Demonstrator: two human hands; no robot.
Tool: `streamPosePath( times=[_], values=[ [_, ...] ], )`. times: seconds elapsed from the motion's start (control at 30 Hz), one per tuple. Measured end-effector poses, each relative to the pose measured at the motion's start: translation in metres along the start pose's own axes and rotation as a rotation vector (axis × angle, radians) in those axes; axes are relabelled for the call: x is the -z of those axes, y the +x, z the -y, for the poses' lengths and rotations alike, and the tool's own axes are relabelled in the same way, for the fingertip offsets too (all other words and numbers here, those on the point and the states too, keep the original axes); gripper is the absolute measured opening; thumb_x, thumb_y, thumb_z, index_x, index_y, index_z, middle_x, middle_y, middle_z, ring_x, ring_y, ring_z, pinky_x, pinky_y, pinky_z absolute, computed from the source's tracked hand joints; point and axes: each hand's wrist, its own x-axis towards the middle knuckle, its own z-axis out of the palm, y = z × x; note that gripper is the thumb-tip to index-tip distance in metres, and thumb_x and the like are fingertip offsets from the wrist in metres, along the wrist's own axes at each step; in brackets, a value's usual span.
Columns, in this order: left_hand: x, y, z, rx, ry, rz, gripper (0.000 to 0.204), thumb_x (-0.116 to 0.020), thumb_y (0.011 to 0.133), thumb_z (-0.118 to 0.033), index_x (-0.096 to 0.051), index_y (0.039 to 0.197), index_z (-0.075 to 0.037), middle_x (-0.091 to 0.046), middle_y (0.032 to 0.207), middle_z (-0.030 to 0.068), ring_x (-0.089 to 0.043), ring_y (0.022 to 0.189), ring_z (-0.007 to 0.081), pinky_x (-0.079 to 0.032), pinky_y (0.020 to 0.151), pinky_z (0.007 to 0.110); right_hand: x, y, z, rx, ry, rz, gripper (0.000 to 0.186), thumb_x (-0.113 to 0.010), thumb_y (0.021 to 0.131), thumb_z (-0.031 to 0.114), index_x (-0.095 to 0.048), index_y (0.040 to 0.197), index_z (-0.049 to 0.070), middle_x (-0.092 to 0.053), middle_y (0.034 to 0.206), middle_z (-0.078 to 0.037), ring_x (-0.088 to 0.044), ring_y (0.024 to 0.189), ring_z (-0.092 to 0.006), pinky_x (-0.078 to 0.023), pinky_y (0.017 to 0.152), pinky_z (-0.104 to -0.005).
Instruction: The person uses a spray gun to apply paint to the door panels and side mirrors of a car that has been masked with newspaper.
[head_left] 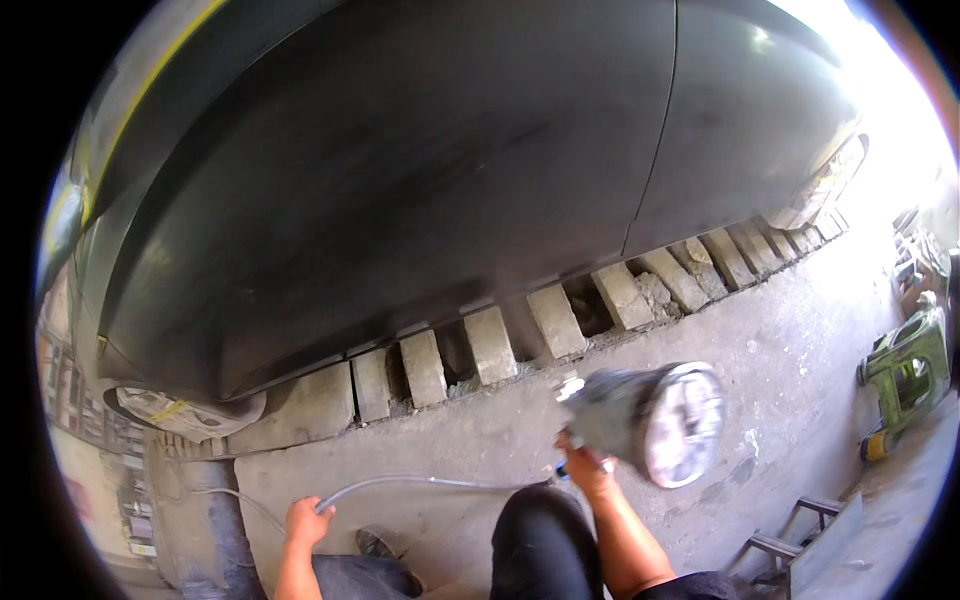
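My right hand (588, 470) is wrapped round the handle of a paint spray gun (572, 388). Its large grey cup (625, 408) is smeared by motion and ends in a pale round lid (686, 425) on the right. From the handle's foot a thin grey air hose (430, 481) runs left across my legs. My left hand (308, 522) is closed on that hose, and the rest of it trails down to the left. Ahead of both hands stands the dark, matt side of a car (420, 190), apart from the gun.
Concrete slats with gaps (490, 345) run along under the car. Both wheels are wrapped, the near-left wheel (180, 410) in paper and tape. A green plastic stool (910, 365) and a metal step frame (800, 535) are on the right. A dark channel (228, 510) crosses the floor at left.
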Motion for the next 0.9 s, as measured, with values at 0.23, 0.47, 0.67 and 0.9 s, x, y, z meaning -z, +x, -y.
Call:
streamPosePath(
  times=[0.23, 0.47, 0.67, 0.9],
  values=[
    [-0.007, -0.009, -0.019, -0.077, -0.029, 0.122, 0.027, -0.07, 0.074, -0.032, -0.065, 0.077, -0.006, -0.064, 0.075, 0.0168, -0.061, 0.077, 0.0368, -0.048, 0.068, 0.045, 0.017, 0.019, 0.029, -0.175, 0.453, -0.204, 0.016, -0.067, 0.08, 0.02, -0.061, 0.091, 0.011, -0.062, 0.093, -0.006, -0.059, 0.085, -0.0223, -0.045, 0.069, -0.0388],
    [0.004, -0.019, -0.058, -0.163, -0.06, 0.107, 0.025, -0.065, 0.079, -0.032, -0.062, 0.081, -0.006, -0.064, 0.079, 0.016, -0.06, 0.08, 0.0368, -0.047, 0.071, 0.046, 0.078, 0.022, -0.044, -0.532, 0.947, -0.798, 0.023, -0.06, 0.088, 0.012, -0.058, 0.11, 0.005, -0.059, 0.077, 0.001, -0.048, 0.06, -0.0042, -0.034, 0.048, -0.0197],
    [0.004, -0.032, -0.053, -0.236, -0.047, 0.131, 0.026, -0.06, 0.083, -0.029, -0.061, 0.089, -0.004, -0.064, 0.092, 0.0174, -0.06, 0.087, 0.0366, -0.047, 0.077, 0.046, 0.079, 0.032, -0.013, -0.444, 0.624, -0.679, 0.034, -0.056, 0.09, 0.012, -0.051, 0.123, 0.004, -0.058, 0.083, 0.0, -0.045, 0.067, -0.0052, -0.037, 0.057, -0.0218],
    [0.005, -0.086, 0.016, -0.024, -0.126, 0.028, 0.023, -0.06, 0.083, -0.027, -0.059, 0.083, -0.004, -0.063, 0.086, 0.0174, -0.061, 0.083, 0.0367, -0.048, 0.073, 0.047, -0.088, 0.016, 0.04, 0.001, -0.206, 0.219, 0.023, -0.057, 0.089, 0.013, -0.055, 0.107, 0.0, -0.059, 0.103, -0.012, -0.054, 0.092, -0.0231, -0.044, 0.085, -0.0377]
  ],
)
